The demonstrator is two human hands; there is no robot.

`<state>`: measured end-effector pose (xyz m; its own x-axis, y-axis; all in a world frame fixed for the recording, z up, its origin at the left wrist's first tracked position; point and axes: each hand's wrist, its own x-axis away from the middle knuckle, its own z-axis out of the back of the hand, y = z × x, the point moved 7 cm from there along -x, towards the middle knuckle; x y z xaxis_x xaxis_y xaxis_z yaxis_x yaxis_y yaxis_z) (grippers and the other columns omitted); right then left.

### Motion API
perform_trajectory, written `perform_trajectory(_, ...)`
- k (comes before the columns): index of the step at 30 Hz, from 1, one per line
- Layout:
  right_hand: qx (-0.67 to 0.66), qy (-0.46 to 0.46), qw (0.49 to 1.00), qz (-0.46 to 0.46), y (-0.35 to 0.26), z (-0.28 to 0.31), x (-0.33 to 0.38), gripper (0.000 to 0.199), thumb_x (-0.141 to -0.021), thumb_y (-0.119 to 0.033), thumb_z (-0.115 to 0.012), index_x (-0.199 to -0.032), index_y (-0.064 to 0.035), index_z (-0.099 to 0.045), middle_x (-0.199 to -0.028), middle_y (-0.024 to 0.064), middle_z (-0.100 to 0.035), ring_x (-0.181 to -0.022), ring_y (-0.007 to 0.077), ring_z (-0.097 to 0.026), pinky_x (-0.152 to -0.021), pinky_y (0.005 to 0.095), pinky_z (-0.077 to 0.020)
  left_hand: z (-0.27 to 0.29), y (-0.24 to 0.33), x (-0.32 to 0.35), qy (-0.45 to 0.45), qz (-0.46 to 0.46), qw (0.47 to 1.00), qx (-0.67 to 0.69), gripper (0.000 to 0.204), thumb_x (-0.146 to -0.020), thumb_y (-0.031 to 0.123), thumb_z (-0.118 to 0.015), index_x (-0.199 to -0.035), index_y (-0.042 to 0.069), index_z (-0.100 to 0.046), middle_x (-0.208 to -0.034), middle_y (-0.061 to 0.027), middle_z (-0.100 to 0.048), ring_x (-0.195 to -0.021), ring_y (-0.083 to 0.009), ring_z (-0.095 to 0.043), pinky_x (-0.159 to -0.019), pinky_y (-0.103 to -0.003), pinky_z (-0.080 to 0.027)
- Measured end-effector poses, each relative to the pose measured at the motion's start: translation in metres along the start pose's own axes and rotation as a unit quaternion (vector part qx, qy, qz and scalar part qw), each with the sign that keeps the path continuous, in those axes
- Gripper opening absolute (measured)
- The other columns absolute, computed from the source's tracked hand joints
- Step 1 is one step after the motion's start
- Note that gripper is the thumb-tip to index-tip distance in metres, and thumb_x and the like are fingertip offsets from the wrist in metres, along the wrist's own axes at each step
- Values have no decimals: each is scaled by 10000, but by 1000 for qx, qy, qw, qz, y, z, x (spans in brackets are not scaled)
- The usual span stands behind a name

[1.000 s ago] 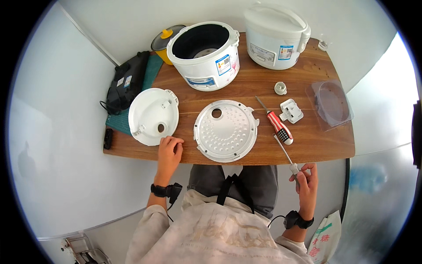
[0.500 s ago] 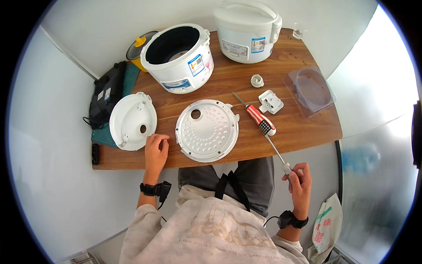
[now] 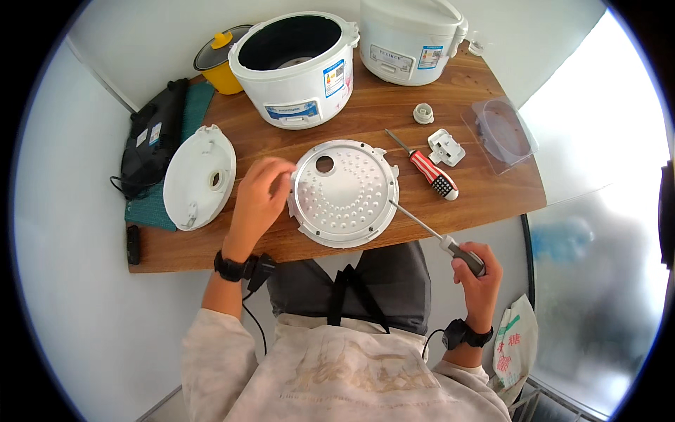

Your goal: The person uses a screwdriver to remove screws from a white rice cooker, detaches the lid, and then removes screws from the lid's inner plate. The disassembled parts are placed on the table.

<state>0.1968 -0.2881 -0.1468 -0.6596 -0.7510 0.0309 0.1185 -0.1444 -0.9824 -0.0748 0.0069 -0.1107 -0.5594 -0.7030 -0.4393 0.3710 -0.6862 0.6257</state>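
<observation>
One perforated plate [image 3: 344,193], two screwdrivers [image 3: 432,174]

I see a brown wooden tabletop [image 3: 492,190] set into a corner of plain white walls [image 3: 126,42]. Left of the tabletop, a white wall [image 3: 63,281] runs down past its near edge. Right of the tabletop stands a frosted, bright pane [image 3: 598,281], with daylight coming through it. Below the tabletop's right corner, the floor is pale.
</observation>
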Motion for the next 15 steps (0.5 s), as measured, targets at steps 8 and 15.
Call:
perform_trajectory(8, -73, 64, 992, 84, -50, -13, -22, 460, -787, 17, -834, -1112, -36, -513, -996, 135, -719, -727, 136, -654, -590, 261, -548, -50, -13, -48, -156, -67, 985, -9, 433, -929, 194, -663, -1323, 44, -568, -1294, -153, -590, -1250, -326, -528, -1064, -442, -437)
perform_trajectory(15, -37, 122, 980, 153, -82, -7, -40, 355, -956, -86, -666, -1260, -10, -500, -1070, 185, -712, -800, 163, -676, -653, 278, -575, -67, -45, -45, -187, 35, 981, 31, 617, -898, 281, -731, -1440, 67, -523, -1354, -156, -569, -1291, -324, -496, -1111, -410, -404)
